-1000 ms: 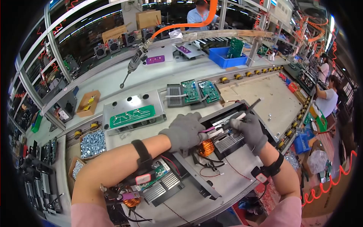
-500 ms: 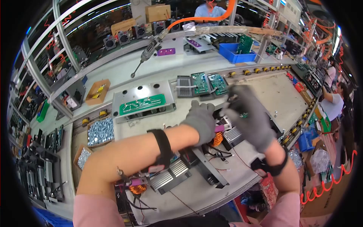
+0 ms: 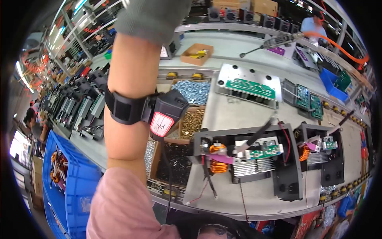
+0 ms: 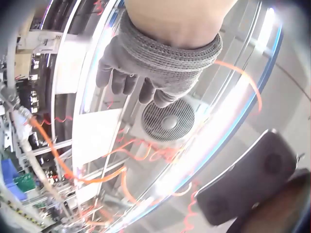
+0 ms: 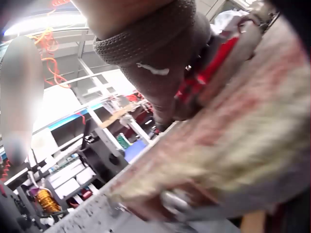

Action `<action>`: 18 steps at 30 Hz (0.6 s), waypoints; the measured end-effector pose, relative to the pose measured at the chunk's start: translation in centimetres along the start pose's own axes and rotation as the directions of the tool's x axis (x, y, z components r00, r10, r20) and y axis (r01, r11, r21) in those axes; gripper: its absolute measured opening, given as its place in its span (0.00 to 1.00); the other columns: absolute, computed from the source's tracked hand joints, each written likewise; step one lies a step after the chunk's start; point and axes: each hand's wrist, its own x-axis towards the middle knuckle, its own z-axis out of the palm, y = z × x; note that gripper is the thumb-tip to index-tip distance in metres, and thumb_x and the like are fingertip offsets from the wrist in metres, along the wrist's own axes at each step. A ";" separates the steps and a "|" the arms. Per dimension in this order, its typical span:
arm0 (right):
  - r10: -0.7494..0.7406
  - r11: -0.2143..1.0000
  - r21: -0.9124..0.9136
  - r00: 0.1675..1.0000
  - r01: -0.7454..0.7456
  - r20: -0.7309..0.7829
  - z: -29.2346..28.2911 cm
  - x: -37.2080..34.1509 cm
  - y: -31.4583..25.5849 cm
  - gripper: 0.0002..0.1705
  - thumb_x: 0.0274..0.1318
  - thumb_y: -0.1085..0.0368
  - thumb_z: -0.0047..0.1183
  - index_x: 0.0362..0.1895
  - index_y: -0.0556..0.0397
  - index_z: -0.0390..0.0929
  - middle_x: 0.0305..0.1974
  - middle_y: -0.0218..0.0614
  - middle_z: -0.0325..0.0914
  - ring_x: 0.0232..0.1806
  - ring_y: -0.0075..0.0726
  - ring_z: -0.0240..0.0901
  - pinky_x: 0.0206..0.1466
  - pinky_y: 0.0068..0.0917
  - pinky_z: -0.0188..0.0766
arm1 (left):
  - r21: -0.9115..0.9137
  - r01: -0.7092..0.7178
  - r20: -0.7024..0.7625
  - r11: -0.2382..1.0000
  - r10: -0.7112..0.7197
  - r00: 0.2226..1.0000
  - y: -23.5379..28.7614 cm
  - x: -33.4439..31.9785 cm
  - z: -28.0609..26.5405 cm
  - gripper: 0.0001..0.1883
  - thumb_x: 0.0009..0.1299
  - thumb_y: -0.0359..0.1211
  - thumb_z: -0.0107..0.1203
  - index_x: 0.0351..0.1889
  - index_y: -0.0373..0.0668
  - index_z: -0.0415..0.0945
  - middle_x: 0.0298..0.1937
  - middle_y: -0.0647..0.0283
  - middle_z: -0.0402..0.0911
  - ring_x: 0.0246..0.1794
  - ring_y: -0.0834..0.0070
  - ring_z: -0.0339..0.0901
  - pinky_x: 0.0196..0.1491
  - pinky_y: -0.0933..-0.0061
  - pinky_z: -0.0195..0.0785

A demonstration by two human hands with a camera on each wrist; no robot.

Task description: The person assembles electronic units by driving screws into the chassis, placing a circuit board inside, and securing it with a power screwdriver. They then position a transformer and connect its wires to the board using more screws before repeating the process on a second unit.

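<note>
My left hand (image 3: 155,18), in a grey knit glove, is raised at the top of the head view, its fingers cut off there. In the left wrist view that left hand (image 4: 150,73) shows loosely bent fingers with nothing between them, against the ceiling. Outside the head view, my gloved right hand (image 5: 163,73) reaches down beside a worn reddish surface (image 5: 218,145) below table level. I cannot tell what its hidden fingers hold. Two black metal housings, a nearer one (image 3: 292,175) and one farther right (image 3: 332,175), carry copper coils (image 3: 218,158) and finned heatsinks (image 3: 254,167).
Boxes of silver screws (image 3: 191,92), brass fasteners (image 3: 192,124) and dark screws (image 3: 173,163) line the bench. A blue crate (image 3: 81,179) stands at left. A metal plate with a green circuit board (image 3: 250,87) lies behind the housings. A power screwdriver (image 3: 278,40) hangs over the back bench.
The view has swung left. My left hand has left the housings and risen; my right hand has moved off the right-hand housing and out of the head view.
</note>
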 end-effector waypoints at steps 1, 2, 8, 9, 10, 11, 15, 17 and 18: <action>0.069 0.998 0.000 0.976 -0.071 0.205 0.4 0.3 0.5 0.34 0.53 0.37 0.50 0.48 0.54 0.78 0.41 0.43 0.81 0.31 0.40 0.79 0.32 0.37 0.72 | 0.135 0.079 0.001 0.988 -0.080 0.997 -1.0 -0.7 -1.7 0.21 0.74 0.42 0.48 0.56 0.36 0.70 0.44 0.58 0.77 0.41 0.71 0.75 0.46 0.74 0.72; 0.108 0.994 0.006 0.969 -0.112 0.222 0.4 0.5 0.4 0.34 0.53 0.38 0.51 0.49 0.54 0.77 0.41 0.44 0.80 0.33 0.41 0.78 0.34 0.38 0.72 | 0.218 0.187 0.105 0.958 -0.214 0.971 -3.4 -1.7 -4.6 0.22 0.74 0.43 0.47 0.60 0.39 0.68 0.46 0.59 0.77 0.42 0.71 0.74 0.48 0.74 0.71; 0.083 0.995 0.039 0.990 -0.088 0.118 2.2 0.5 0.8 0.33 0.50 0.44 0.53 0.53 0.55 0.74 0.46 0.49 0.76 0.42 0.48 0.74 0.44 0.39 0.69 | 0.750 0.544 -0.049 0.377 -0.788 0.613 -15.8 -18.1 -8.1 0.17 0.69 0.44 0.52 0.49 0.46 0.79 0.46 0.51 0.81 0.47 0.63 0.79 0.53 0.66 0.69; 0.080 0.995 0.045 0.990 -0.085 0.112 2.5 0.5 0.8 0.33 0.49 0.45 0.54 0.53 0.55 0.73 0.47 0.50 0.75 0.44 0.49 0.73 0.46 0.40 0.69 | 0.766 0.534 0.014 0.357 -0.840 0.542 -16.5 -20.4 -7.7 0.17 0.68 0.42 0.52 0.51 0.47 0.77 0.48 0.51 0.80 0.48 0.62 0.78 0.54 0.64 0.69; 0.074 0.996 0.050 0.992 -0.080 0.101 3.1 0.6 0.8 0.33 0.49 0.46 0.54 0.54 0.55 0.73 0.48 0.50 0.74 0.45 0.50 0.72 0.47 0.40 0.69 | 0.783 0.520 0.079 0.343 -0.883 0.463 -17.1 -22.5 -7.1 0.17 0.67 0.41 0.51 0.53 0.48 0.76 0.50 0.52 0.79 0.50 0.61 0.77 0.55 0.63 0.68; 0.060 0.996 0.061 0.995 -0.066 0.085 4.0 0.7 1.0 0.33 0.48 0.47 0.55 0.54 0.55 0.72 0.49 0.51 0.74 0.47 0.51 0.72 0.49 0.40 0.68 | 0.875 0.379 0.112 0.301 -0.888 0.446 -18.7 -24.6 -6.4 0.19 0.66 0.37 0.51 0.55 0.49 0.74 0.53 0.53 0.77 0.53 0.59 0.75 0.55 0.62 0.68; -0.432 0.900 -0.164 0.878 0.404 -0.204 12.0 2.4 4.6 0.34 0.47 0.52 0.57 0.57 0.56 0.70 0.52 0.54 0.71 0.53 0.56 0.69 0.56 0.42 0.66 | 0.982 0.133 0.072 0.135 -0.915 0.398 -19.9 -26.2 -2.4 0.22 0.64 0.29 0.49 0.58 0.52 0.71 0.55 0.54 0.72 0.54 0.57 0.73 0.53 0.61 0.70; 0.348 0.898 0.218 0.919 -0.383 0.183 0.2 -0.7 -4.6 0.34 0.46 0.58 0.54 0.61 0.53 0.67 0.55 0.56 0.70 0.52 0.56 0.70 0.55 0.41 0.67 | 0.990 0.115 0.009 0.080 -0.855 0.519 -21.0 -27.2 -2.1 0.17 0.68 0.28 0.45 0.54 0.51 0.73 0.51 0.54 0.73 0.50 0.59 0.75 0.48 0.63 0.72; 0.381 0.863 0.274 0.903 -0.424 0.198 -0.9 -0.8 -5.5 0.34 0.46 0.59 0.53 0.61 0.53 0.66 0.55 0.56 0.70 0.52 0.56 0.70 0.55 0.41 0.67 | 0.983 0.161 -0.010 0.090 -0.847 0.532 -21.1 -27.4 -2.2 0.17 0.68 0.28 0.44 0.54 0.52 0.73 0.50 0.55 0.74 0.51 0.59 0.75 0.48 0.63 0.72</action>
